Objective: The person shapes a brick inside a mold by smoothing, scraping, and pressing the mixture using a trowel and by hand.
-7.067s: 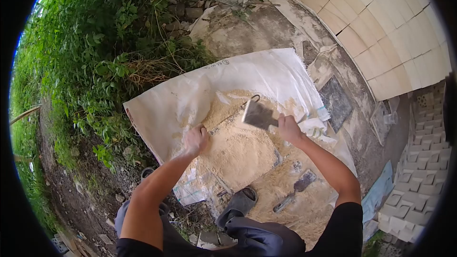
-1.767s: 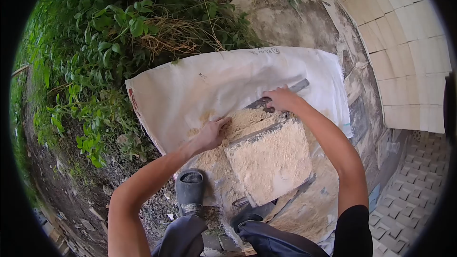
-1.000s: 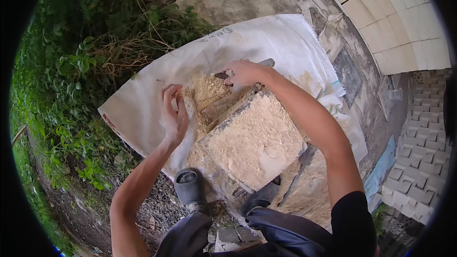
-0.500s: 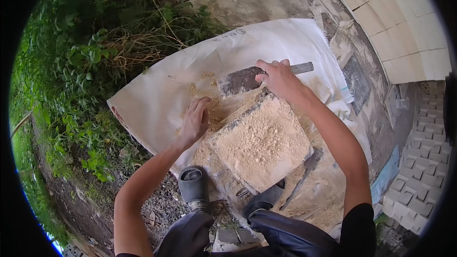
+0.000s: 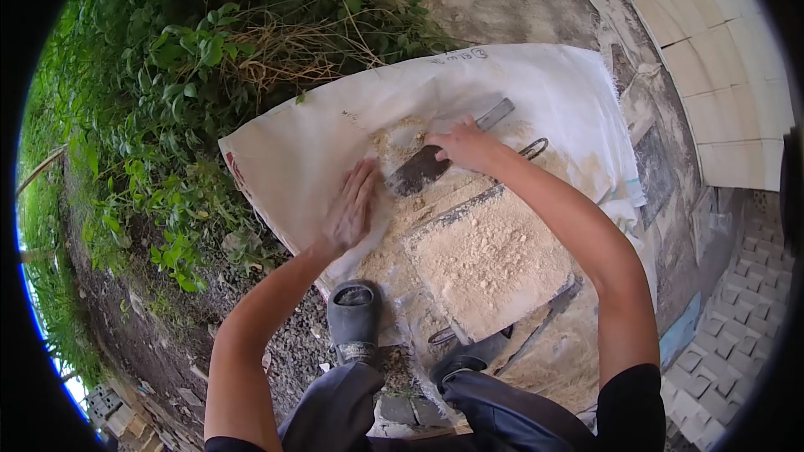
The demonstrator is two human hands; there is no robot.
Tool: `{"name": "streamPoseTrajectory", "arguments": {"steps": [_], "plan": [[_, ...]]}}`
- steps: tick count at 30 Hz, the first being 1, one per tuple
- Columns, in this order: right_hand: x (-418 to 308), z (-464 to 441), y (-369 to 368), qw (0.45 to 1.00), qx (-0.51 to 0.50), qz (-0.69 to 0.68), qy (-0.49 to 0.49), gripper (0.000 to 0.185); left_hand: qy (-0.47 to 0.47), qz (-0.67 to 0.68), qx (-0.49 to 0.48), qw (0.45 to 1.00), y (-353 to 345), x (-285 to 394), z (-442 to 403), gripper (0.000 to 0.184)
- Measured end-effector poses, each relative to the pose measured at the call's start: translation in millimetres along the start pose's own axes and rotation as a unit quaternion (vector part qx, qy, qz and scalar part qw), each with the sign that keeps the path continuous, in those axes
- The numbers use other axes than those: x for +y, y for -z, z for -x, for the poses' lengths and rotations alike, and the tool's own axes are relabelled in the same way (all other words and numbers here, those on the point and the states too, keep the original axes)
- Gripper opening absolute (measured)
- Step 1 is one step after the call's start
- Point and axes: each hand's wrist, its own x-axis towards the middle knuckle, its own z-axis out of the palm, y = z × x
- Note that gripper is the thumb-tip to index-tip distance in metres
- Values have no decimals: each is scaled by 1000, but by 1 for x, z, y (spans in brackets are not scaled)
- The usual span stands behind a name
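A square mould, covered with crumbly tan powder, lies between my feet and the white sack. My right hand is closed on a dark flat-bladed scraper, whose grey handle points up and to the right. The blade rests at loose powder beyond the mould's far edge. To the left of the blade, my left hand is open, its fingers stretched out over the sack and the edge of the powder. Metal loops show at the mould's far right and near left.
Green plants and dry stems border the sack on the left. Grey clogs are on my feet. Pale stacked blocks stand at the upper right, with patterned blocks below them. A dark flat tool lies right of the mould.
Since the latest earlier frame, the scraper has come down toward the loose powder and tilted more steeply. My left hand's fingers have straightened. Earlier, powder was heaped onto the mould. The view has shifted.
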Motion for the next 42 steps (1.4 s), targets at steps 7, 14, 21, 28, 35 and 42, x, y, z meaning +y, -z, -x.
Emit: {"name": "streamPoseTrajectory", "arguments": {"steps": [7,14,21,28,35,42], "plan": [[-24,-8,-3,978,-176,-112,25,57,24,245,-22,969,-19,29,17,44],[23,59,55,951,-54,-286,-107,47,225,398,121,881,-16,22,-26,42],[-3,218,55,968,157,-175,-88,27,67,219,-50,972,21,113,-41,56],[15,283,-31,740,344,-340,-466,30,-89,33,-153,984,-3,174,-64,71],[21,324,-177,628,414,-366,-547,31,-240,58,-188,951,-26,205,-79,64],[-126,342,-283,546,132,-328,-760,75,-243,54,-126,960,-27,213,-72,53]]}}
